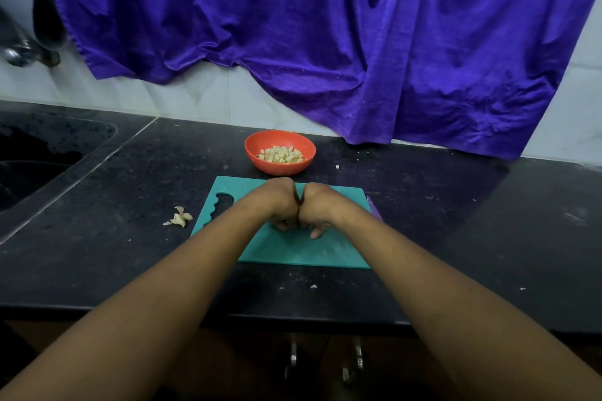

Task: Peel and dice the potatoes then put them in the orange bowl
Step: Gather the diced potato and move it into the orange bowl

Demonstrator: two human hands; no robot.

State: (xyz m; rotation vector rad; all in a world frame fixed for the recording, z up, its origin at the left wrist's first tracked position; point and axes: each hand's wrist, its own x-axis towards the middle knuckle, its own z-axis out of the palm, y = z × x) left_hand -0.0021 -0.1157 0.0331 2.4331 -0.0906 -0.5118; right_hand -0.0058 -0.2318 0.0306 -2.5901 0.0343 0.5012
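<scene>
the left hand and the right hand are pressed side by side in the middle of the frame, knuckles touching, with the fingers curled down and inward onto the teal cutting board. the grip is nearly closed, like one cup made of two hands, but what is inside is hidden under them; i cannot tell if potato pieces are held there. in my judgement the hands are collecting dice to carry them away.

just above the board in the frame stands the orange bowl, and diced potato lies already on its bottom. a small heap of peels is on the black surface just left of the board. a purple object shows at the right edge of the board; too little of it is visible to name it.

what can go wrong: if the cupped hands lift with a gap between them, small cubes can fall out on the way to the bowl. one loose bit lies already near the front of the surface. wet pieces can also stick to the palms. a push from the wrists could slide the bowl toward the purple cloth.
</scene>
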